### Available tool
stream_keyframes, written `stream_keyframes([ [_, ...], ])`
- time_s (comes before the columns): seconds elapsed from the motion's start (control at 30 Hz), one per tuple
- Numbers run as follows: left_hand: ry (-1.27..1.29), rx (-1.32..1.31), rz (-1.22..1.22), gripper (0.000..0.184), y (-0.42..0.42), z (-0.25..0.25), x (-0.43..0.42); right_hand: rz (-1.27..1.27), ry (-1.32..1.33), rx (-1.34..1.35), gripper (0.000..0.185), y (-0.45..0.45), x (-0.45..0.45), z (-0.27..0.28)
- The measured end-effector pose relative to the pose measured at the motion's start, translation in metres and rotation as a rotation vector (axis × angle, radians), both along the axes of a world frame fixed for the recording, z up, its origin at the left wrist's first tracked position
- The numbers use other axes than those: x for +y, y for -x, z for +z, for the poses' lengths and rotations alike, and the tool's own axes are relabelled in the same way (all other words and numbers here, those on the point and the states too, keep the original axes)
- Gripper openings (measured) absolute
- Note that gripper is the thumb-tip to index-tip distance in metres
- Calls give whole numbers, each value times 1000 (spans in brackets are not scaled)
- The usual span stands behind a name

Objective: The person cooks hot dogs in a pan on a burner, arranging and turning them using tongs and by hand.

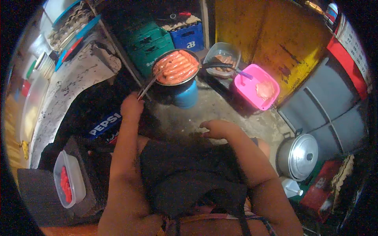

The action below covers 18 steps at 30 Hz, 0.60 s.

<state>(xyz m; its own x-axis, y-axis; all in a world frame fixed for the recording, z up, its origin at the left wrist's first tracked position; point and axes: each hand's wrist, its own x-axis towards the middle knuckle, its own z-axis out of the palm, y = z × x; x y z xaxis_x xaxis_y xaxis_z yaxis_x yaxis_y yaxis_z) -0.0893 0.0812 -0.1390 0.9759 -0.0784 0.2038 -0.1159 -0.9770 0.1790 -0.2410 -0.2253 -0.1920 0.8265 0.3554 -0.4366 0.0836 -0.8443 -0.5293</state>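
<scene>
My left hand [132, 107] is closed around a pair of metal tongs [147, 86], whose tips reach the left side of a frying pan. Several orange-red sausages [177, 67] lie close together in the pan, and its black handle [216, 65] points right. Under the pan stands a blue cylinder-shaped base [186, 96]. My right hand [218, 129] hovers near my lap, fingers apart, with nothing in it. Right of the pan, a clear plastic container [223, 50] has brownish sausages inside. Beside it, a pink basin [240, 92] holds a pale pinkish item and a purple-handled utensil [245, 74].
Green [151, 43] and blue crates [189, 38] stand behind the pan. A lidded metal pot [303, 156] sits at the right, by a grey panel. To my left are a Pepsi crate [105, 125] and a plastic tub [76, 179] with red pieces.
</scene>
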Motion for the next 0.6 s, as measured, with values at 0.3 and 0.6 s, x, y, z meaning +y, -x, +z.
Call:
stream_keyframes([
  [0.3,-185,-44,-86,24,-39,-6,-32,16,37,-15,54,-4,-4,-10],
  [0.6,-172,-118,-51,31,-49,-20,-24,30,-14,-16,54,-6,-9,-20],
])
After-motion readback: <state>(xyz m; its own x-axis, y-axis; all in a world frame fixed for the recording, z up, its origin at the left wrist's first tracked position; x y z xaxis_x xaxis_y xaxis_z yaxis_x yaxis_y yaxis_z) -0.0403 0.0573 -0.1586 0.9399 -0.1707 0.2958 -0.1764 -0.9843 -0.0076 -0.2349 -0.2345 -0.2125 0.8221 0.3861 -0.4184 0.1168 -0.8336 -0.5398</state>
